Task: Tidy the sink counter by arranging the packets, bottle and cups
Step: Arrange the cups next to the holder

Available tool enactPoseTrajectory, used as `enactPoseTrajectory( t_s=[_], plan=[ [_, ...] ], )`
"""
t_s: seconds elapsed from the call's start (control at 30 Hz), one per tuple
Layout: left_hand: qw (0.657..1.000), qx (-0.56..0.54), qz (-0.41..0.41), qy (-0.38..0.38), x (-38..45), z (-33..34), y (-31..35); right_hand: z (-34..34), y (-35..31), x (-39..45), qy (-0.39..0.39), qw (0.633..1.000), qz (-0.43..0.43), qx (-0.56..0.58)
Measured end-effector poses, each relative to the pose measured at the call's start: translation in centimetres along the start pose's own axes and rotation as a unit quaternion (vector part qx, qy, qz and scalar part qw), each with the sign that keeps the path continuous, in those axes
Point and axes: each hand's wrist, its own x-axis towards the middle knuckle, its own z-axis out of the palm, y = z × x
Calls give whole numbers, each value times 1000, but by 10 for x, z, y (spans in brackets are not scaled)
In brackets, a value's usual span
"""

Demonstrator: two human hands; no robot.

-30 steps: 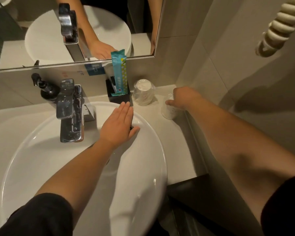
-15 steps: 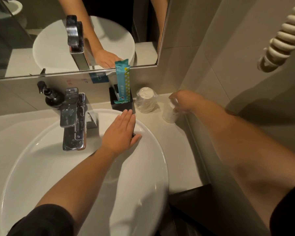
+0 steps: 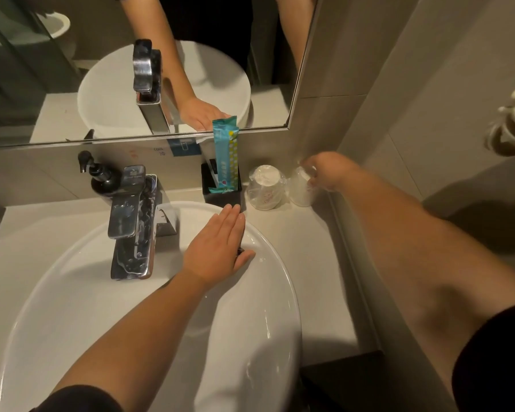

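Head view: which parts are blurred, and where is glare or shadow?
Head view: the right hand gripping the wrapped white cup is motion-blurred; the flat left hand is sharper. Glare streaks the round white basin and chrome faucet. Dim warm light; a dark arm shadow falls on the right wall.
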Motion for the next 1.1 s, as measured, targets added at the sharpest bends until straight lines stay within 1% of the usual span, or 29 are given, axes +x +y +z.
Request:
enactPoseTrajectory(
  t_s=[0.27,0.77,0.83,0.9,1.0,1.1],
  plan=[
    [1000,12,-5,11,0,0,0,0,7,6,-5,1000,-3,2],
    [999,22,-5,30,0,1,0,-1,9,3,9,1000,4,20],
    [999,22,-5,33,0,1,0,-6,1,2,24,1000,-15,13],
    [999,26,-4,37,0,1,0,-8,-15,3,39,998,-53,4],
    [999,23,1,39,0,2,0,-4,-44,6,34,993,-112,-23],
    [999,18,3,39,0,3,-1,6,-61,10,27,990,-133,-45]
  ],
)
